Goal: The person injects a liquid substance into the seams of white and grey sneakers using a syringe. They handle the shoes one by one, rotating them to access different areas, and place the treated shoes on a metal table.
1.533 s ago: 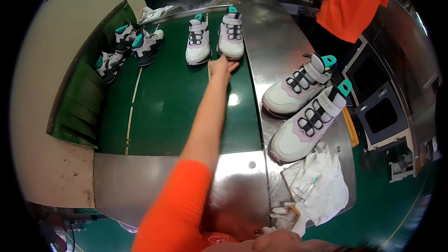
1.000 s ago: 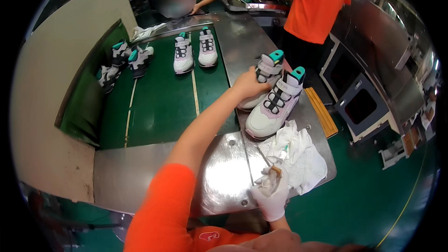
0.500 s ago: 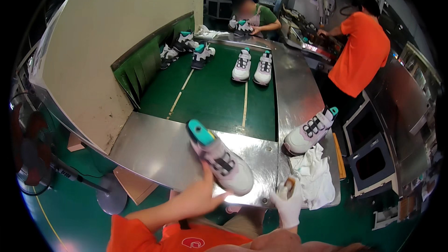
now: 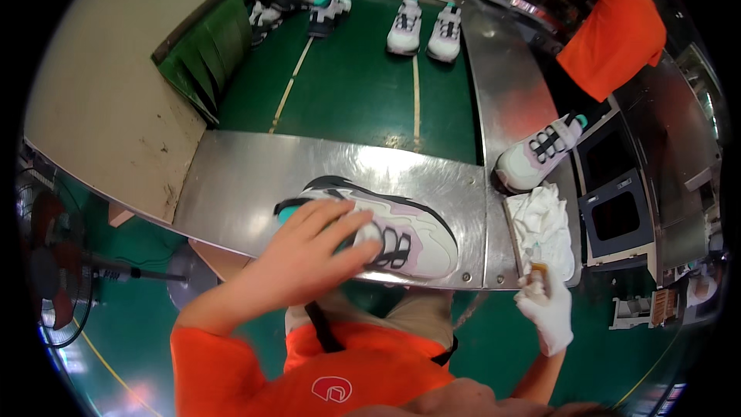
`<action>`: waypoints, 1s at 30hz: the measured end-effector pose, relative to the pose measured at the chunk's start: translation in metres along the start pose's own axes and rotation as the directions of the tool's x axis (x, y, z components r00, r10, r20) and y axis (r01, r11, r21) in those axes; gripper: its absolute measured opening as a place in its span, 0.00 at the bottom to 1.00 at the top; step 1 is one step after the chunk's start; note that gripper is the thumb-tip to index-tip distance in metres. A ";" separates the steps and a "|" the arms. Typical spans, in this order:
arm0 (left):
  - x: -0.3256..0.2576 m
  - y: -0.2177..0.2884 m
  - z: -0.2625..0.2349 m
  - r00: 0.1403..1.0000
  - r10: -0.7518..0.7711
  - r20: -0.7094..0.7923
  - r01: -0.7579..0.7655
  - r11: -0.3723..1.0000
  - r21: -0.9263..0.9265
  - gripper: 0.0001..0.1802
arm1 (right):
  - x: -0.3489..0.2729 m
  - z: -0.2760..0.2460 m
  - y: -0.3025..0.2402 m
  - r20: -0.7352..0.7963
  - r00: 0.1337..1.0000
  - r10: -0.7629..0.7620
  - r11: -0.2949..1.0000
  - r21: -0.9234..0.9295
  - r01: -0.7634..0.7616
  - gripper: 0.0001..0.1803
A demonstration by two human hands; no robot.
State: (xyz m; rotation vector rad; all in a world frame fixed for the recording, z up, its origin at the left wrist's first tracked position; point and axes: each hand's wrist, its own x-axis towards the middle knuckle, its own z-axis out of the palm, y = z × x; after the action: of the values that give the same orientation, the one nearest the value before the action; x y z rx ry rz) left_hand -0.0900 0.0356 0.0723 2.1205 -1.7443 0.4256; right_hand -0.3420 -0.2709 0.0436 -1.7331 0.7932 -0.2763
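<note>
White-and-lilac shoe [image 4: 421, 235] tilted over near edge of metal ledge [image 4: 239, 185], toe right, sole edge away. Bare left hand [image 4: 316, 247] spread across its ankle strap; cannot tell whether it grips. Gloved right hand [image 4: 546, 309] pinches small brown item [image 4: 538, 267] beside white cloth [image 4: 544, 220]. 1 matching shoe [image 4: 540, 154] stands beyond cloth; 2 more [image 4: 404, 29] on green belt [image 4: 347, 93].

Now the shoe [image 4: 428, 235] is leaving its mate [image 4: 532, 158], crossing over in the left hand [image 4: 297, 259] and rolling onto its side beneath the fingers [image 4: 343, 233], over the counter [image 4: 239, 193]! The mate is standing alone, well to their right.
</note>
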 end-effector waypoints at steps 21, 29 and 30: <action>-0.046 -0.010 0.013 0.996 -0.009 -0.085 0.004 0.998 -0.065 0.14 | 0.042 0.044 -0.057 0.558 0.775 -0.297 0.904 0.426 0.039 0.35; -0.033 -0.018 0.008 0.998 0.000 -0.067 -0.006 0.996 -0.086 0.14 | 0.080 0.113 -0.047 0.613 0.642 -0.460 0.744 0.661 -0.098 0.39; -0.033 -0.018 0.009 0.998 -0.004 -0.071 -0.002 0.996 -0.087 0.14 | 0.081 0.116 -0.048 0.596 0.643 -0.481 0.735 0.674 -0.076 0.38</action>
State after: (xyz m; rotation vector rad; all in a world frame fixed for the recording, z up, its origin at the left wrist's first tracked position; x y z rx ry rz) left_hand -0.0791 0.0632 0.0479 2.0214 -1.6916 0.4121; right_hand -0.1989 -0.2282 0.0339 -1.0762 -0.1623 0.0318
